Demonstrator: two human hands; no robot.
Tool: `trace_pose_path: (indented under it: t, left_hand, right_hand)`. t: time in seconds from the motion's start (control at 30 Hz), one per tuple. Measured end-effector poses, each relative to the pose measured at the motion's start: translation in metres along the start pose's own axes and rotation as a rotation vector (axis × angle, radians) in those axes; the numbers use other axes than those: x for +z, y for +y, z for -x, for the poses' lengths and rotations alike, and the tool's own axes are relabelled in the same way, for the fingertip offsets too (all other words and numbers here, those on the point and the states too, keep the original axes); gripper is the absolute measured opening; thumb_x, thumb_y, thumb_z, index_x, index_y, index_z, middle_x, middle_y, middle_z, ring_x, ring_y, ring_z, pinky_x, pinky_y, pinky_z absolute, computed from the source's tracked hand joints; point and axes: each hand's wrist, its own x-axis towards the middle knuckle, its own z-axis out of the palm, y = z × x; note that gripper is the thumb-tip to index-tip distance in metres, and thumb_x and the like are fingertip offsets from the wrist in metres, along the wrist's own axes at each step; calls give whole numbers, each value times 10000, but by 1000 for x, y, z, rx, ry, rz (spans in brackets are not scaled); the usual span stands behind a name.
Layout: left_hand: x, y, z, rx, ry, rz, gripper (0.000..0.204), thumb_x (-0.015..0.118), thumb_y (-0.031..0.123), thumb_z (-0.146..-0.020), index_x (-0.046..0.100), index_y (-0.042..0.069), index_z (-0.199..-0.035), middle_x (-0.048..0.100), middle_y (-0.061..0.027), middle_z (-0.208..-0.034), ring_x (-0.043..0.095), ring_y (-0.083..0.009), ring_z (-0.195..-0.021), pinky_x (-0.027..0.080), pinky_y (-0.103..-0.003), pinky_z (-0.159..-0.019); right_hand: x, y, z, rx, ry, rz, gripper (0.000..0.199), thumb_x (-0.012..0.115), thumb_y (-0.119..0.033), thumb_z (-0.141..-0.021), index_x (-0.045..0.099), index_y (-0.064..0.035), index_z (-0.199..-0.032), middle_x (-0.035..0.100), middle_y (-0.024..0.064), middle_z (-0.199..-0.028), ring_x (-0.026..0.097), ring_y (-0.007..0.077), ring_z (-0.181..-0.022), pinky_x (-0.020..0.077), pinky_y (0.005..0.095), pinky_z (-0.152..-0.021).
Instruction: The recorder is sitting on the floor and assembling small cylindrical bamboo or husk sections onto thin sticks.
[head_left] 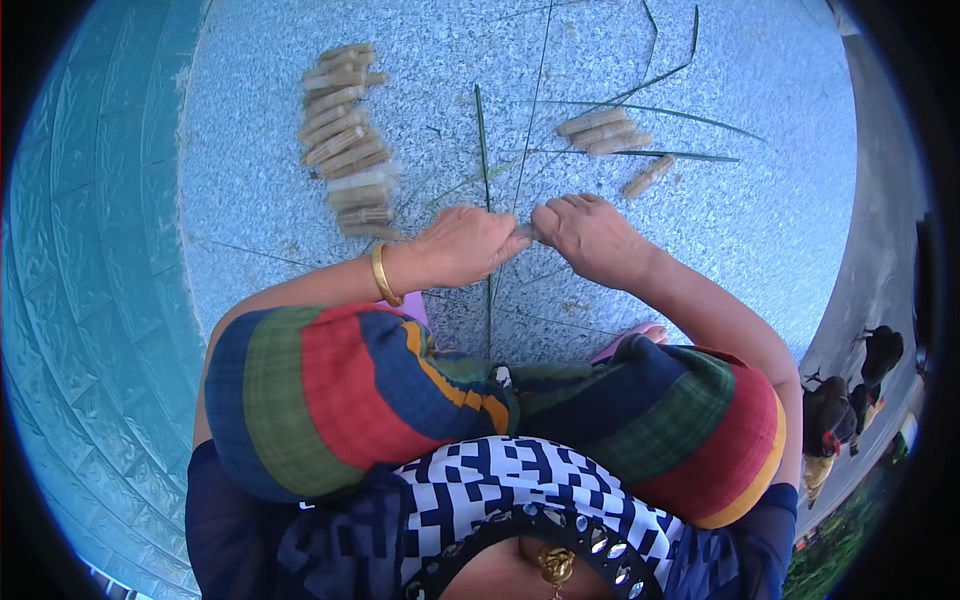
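Note:
My left hand [465, 246], with a gold bangle at the wrist, and my right hand [592, 236] meet over the speckled floor, fingers closed. Between them shows a small whitish piece [525, 231], gripped from both sides; most of it is hidden by the fingers. A long green leaf blade [482, 135] lies upright in the picture, passing just behind my left fingertips. Several short tan stick-like rolls [345, 135], some with pale wrapping, form a column to the left of my hands. A smaller group of tan rolls [600, 132] and a single tan roll [649, 176] lie beyond my right hand.
More thin green blades [690, 117] are scattered across the grey-white floor [760, 230] ahead. Teal tiles [100, 250] border it on the left. At the far right, dark birds [882, 355] stand on lower grey ground. My knees in striped cloth [345, 380] fill the near side.

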Motion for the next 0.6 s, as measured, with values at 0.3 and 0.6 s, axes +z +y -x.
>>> trace_pose_path:
  t: [0.3,0.6]
  left_hand:
    - [-19,0,13,-297,-423,1583,362,397,405,-957,499,78,-840,322,63,-621,301,-60,-565,283,-209,-523]
    - [-16,-18,32,-330,-174,1239,340,459,377,-940,549,49,-941,436,45,-710,391,-50,-669,345,-205,-612]
  right_hand:
    - [9,18,15,-157,429,-50,177,588,-73,-766,491,-59,-913,523,88,-807,542,267,-735,427,363,-643]
    - [-98,50,117,552,224,-739,325,590,-126,-835,543,-82,-1154,566,8,-865,484,91,-675,441,234,-639]
